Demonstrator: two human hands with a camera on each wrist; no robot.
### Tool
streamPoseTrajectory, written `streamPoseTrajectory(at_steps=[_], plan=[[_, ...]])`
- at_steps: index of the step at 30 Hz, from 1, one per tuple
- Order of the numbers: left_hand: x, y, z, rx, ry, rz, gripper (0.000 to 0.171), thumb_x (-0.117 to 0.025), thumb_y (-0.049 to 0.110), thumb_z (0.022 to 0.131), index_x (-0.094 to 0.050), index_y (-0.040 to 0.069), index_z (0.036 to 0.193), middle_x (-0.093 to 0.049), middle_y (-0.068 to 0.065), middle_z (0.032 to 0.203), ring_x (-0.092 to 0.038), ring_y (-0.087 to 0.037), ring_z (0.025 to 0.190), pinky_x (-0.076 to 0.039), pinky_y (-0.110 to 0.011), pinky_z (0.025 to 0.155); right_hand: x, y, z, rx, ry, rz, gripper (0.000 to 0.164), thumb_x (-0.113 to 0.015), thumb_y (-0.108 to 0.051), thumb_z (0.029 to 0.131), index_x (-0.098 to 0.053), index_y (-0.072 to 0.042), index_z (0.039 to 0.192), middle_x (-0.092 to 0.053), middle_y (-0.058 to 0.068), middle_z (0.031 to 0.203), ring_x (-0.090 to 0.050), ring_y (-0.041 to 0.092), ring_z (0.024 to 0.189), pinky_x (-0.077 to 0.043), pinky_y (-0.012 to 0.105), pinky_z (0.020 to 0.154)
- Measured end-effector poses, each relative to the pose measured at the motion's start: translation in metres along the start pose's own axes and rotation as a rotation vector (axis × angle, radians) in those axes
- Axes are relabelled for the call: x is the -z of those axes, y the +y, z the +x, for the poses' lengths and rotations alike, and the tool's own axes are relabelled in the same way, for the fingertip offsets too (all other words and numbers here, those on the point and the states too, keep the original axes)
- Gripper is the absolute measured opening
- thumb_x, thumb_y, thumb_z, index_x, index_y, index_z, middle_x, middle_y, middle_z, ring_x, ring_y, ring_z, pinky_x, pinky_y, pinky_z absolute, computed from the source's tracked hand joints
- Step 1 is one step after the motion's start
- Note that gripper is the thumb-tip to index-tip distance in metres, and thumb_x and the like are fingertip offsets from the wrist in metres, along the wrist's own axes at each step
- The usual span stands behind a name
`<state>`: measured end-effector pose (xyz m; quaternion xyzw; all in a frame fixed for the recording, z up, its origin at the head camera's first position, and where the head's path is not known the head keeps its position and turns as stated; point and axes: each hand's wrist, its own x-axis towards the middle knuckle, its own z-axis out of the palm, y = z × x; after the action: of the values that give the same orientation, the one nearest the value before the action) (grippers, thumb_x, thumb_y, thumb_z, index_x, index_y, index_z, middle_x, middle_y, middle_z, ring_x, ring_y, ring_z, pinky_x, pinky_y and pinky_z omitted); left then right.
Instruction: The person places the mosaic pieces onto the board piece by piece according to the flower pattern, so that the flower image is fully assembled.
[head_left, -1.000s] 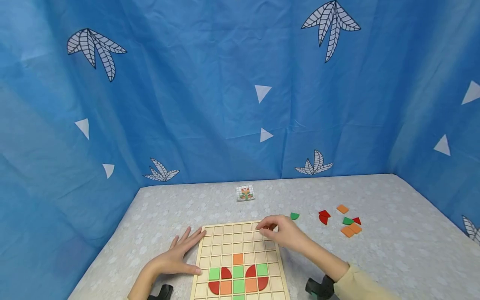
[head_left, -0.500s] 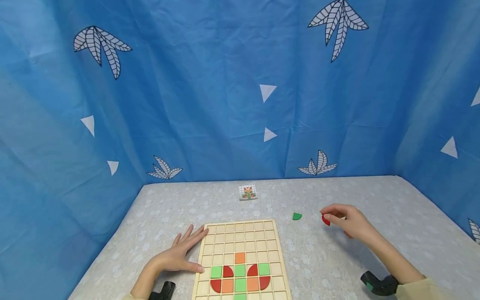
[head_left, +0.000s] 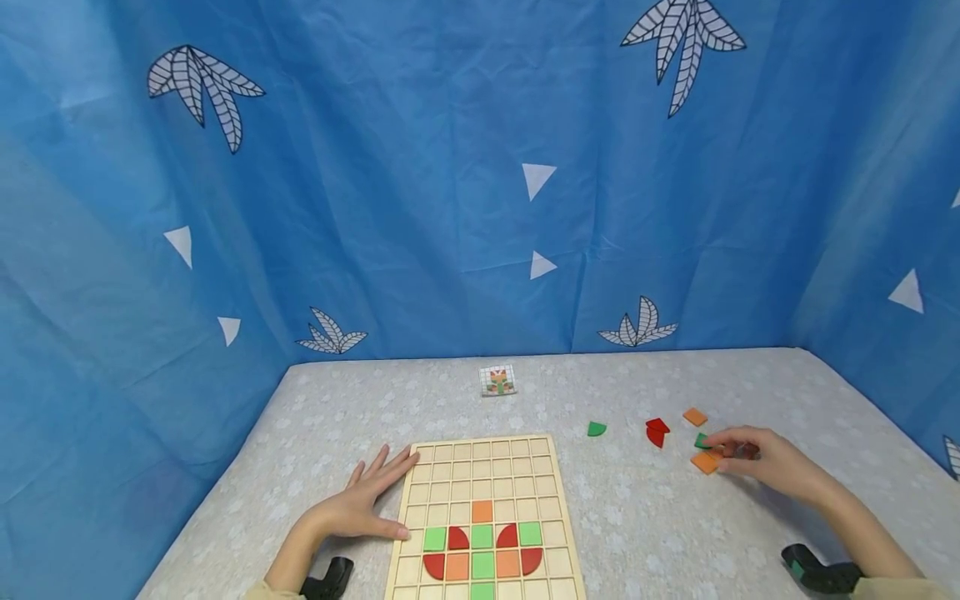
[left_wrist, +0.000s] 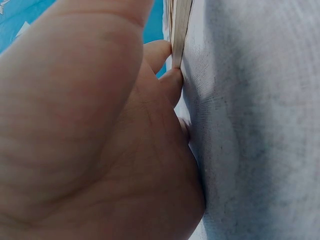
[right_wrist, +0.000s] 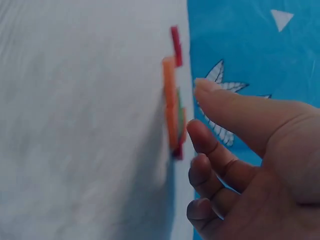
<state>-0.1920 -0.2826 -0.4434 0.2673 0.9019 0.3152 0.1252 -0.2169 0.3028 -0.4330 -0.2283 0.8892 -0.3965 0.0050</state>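
A: A blue curtain (head_left: 450, 208), printed with leaves and white triangles, hangs beyond the far edge of your table (head_left: 300, 442) and along its left and right edges.
B: And on the table you have the wooden board (head_left: 517, 471), its near edge cut off by the view. Inlaid tiles (head_left: 482, 536) in red, green and orange fill some of its nearer cells.
A: Where are your hands?
B: Your left hand (head_left: 358, 508) spreads its fingers along the board's left edge, thumb on the rim. Your right hand (head_left: 768, 458) is well apart from it, towards the table's right edge, thumb and index finger parted.
A: What crowds you?
B: A black device (head_left: 330, 577) beside your left wrist, a second device (head_left: 821, 571) beside your right. Further off, a patterned card (head_left: 498, 381) lies near the table's far edge.
A: And the smallest things?
B: Your right fingers partly cover a green tile (head_left: 701, 440) and orange tiles (head_left: 705, 462); whether they touch, I can't tell. Another orange square (head_left: 695, 417) lies just beyond. Two red tiles (head_left: 655, 435) and a green quarter-circle (head_left: 596, 428) lie between there and the board's far right corner.
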Motion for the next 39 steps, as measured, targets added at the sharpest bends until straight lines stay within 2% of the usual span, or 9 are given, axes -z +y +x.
streamPoseTrajectory(at_steps=[6,12,17,22,26,33,39], plan=[[0.0,-0.002,0.0,-0.01,0.002,0.001,0.1,-0.078,0.04,0.073,-0.022,0.006,0.149,-0.013,-0.018,0.153,0.01,-0.046,0.134,0.011,-0.068,0.097,-0.002,0.007,0.0,-0.074,0.001,-0.066,0.027,-0.071,-0.006,0.082,-0.065,0.005,0.106,-0.053,0.002,0.083,-0.042,0.008,0.068,-0.038,0.025,0.053],[0.0,-0.002,0.001,-0.01,0.004,0.002,0.1,-0.079,0.04,0.073,-0.022,0.006,0.149,-0.013,-0.018,0.153,0.01,-0.046,0.135,0.012,-0.067,0.097,-0.007,0.009,0.001,-0.067,0.079,-0.12,0.022,-0.073,-0.005,0.079,-0.066,-0.002,0.101,-0.046,0.0,0.075,-0.038,0.009,0.063,-0.033,0.027,0.05],[0.0,-0.002,0.001,-0.013,0.002,0.007,0.1,-0.078,0.041,0.073,-0.022,0.006,0.149,-0.012,-0.018,0.153,0.01,-0.046,0.135,0.012,-0.067,0.097,-0.009,0.009,0.001,-0.062,0.099,-0.184,0.021,-0.075,-0.004,0.077,-0.066,-0.004,0.096,-0.044,-0.002,0.074,-0.037,0.009,0.063,-0.032,0.026,0.05],[0.0,-0.002,0.002,-0.019,0.003,0.007,0.1,-0.078,0.04,0.073,-0.022,0.006,0.149,-0.012,-0.018,0.153,0.01,-0.046,0.135,0.012,-0.067,0.097,-0.006,0.009,0.0,-0.086,0.081,-0.173,0.026,-0.074,-0.005,0.078,-0.066,0.0,0.102,-0.044,-0.001,0.074,-0.038,0.009,0.062,-0.033,0.026,0.05],[-0.001,-0.003,0.002,-0.016,0.005,0.009,0.1,-0.078,0.04,0.073,-0.023,0.006,0.149,-0.013,-0.018,0.153,0.01,-0.046,0.135,0.011,-0.068,0.097,-0.003,0.011,-0.002,-0.105,0.075,-0.167,0.022,-0.074,-0.007,0.078,-0.065,-0.002,0.097,-0.044,0.001,0.074,-0.037,0.01,0.062,-0.033,0.027,0.05],[-0.001,-0.003,0.002,-0.021,0.004,0.004,0.101,-0.079,0.04,0.073,-0.022,0.006,0.149,-0.012,-0.019,0.153,0.01,-0.046,0.134,0.011,-0.068,0.097,-0.004,0.014,0.0,-0.142,0.125,-0.276,0.024,-0.081,-0.013,0.071,-0.063,-0.01,0.087,-0.054,0.001,0.086,-0.045,0.016,0.074,-0.041,0.026,0.059],[-0.001,-0.003,0.001,-0.025,0.006,-0.002,0.1,-0.079,0.039,0.074,-0.022,0.005,0.149,-0.012,-0.018,0.153,0.01,-0.046,0.134,0.011,-0.068,0.097,-0.002,0.009,0.0,-0.167,0.114,-0.195,0.017,-0.076,-0.01,0.078,-0.062,-0.007,0.088,-0.057,0.0,0.079,-0.048,0.013,0.066,-0.043,0.026,0.054]])
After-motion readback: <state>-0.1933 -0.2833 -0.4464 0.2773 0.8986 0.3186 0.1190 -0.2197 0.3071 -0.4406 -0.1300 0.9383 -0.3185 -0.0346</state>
